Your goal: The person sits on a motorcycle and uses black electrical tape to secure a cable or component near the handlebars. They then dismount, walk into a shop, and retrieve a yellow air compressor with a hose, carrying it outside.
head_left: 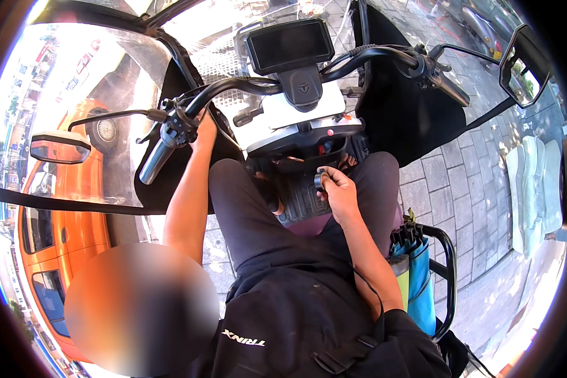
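Observation:
My left hand (203,132) reaches up behind the left handlebar grip (158,160), beside the black cloth wind cover (167,183); its fingers are hidden. My right hand (339,195) is above my lap, with thumb and fingers closed on a small rounded black object (321,181). In front of me are the scooter's dark display (288,45) on the handlebar, a white front panel (305,108) and an open storage pocket (309,162) below it.
An orange car (69,233) stands at the left. A mirror (520,66) juts out at the upper right. Grey paving (460,195) and pale padded items (532,195) lie to the right. A blue folded umbrella (422,283) is beside the black seat rail (448,268).

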The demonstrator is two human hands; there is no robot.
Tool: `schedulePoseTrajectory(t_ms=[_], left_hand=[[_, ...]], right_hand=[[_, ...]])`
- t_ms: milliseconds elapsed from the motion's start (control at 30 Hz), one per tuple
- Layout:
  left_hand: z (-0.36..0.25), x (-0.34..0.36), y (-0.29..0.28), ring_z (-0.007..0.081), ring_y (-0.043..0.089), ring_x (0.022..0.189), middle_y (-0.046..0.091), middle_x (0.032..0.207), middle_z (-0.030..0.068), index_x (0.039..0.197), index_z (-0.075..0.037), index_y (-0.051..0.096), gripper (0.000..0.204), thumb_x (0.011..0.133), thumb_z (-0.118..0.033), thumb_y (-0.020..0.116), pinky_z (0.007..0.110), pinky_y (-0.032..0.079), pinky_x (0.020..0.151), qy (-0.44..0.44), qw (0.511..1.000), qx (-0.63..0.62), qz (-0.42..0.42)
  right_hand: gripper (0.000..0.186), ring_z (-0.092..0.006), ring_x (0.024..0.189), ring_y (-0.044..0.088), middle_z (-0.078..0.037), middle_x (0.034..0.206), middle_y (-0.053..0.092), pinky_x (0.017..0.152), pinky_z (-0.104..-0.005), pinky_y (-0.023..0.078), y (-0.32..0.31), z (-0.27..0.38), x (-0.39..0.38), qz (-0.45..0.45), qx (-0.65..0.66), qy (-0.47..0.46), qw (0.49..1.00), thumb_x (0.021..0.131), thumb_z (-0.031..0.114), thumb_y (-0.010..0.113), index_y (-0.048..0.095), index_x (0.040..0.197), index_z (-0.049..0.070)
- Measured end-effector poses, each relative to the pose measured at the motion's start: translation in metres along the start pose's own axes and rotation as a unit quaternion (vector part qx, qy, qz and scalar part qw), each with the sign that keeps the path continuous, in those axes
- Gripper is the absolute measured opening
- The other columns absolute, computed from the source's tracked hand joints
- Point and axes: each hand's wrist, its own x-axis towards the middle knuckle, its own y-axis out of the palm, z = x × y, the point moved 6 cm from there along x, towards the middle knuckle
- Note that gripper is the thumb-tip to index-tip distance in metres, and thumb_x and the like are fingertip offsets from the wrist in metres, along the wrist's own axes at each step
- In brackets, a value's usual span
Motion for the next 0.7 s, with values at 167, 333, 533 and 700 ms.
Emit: schedulePoseTrajectory(t_ms=[167, 333, 533, 700], left_hand=[[-0.008, -0.019, 0.034, 0.0314, 0.060, 0.128, 0.064, 0.134, 0.0202, 0.140, -0.003, 0.059, 0.061, 0.093, -0.038, 0.074, 0.041, 0.046, 0.107, 0.132, 0.962, -0.193, 0.140], [0.101, 0.048, 0.023, 0.0163, 0.062, 0.090, 0.067, 0.117, 0.0078, 0.127, -0.003, 0.066, 0.042, 0.101, -0.037, 0.063, 0.032, 0.054, 0.074, -0.280, 0.859, -0.415, -0.106], [-0.004, -0.032, 0.073, 0.0264, 0.069, 0.107, 0.068, 0.120, 0.0086, 0.135, -0.006, 0.060, 0.050, 0.101, -0.043, 0.066, 0.036, 0.056, 0.080, -0.102, 0.884, -0.357, 0.283], [0.027, -0.023, 0.047, 0.0147, 0.063, 0.069, 0.064, 0.080, 0.0000, 0.104, -0.011, 0.064, 0.011, 0.101, -0.022, 0.067, 0.038, 0.058, 0.074, -0.175, 0.686, -0.706, 0.018]], right_hand=[[0.023, -0.0046, 0.065, 0.059, 0.002, 0.088, 0.068, 0.059, -0.0205, 0.049, -0.022, 0.004, -0.002, -0.025, 0.022, 0.005, 0.999, 0.102, 0.015, 0.065, 0.071, 0.121, 0.004], [0.024, -0.0043, 0.067, 0.058, 0.003, 0.086, 0.066, 0.063, -0.0207, 0.049, -0.023, 0.028, -0.014, -0.023, 0.015, -0.005, 1.000, 0.102, 0.013, 0.063, 0.071, 0.122, 0.003], [0.024, -0.0036, 0.067, 0.057, 0.003, 0.085, 0.065, 0.062, -0.0204, 0.049, -0.063, 0.044, -0.020, -0.082, 0.005, -0.021, 0.996, 0.102, 0.013, 0.062, 0.071, 0.122, 0.003], [0.023, -0.0038, 0.066, 0.057, 0.002, 0.084, 0.065, 0.061, -0.0204, 0.051, -0.073, 0.053, -0.025, -0.108, -0.030, -0.089, 0.990, 0.102, 0.009, 0.060, 0.071, 0.120, 0.001]])
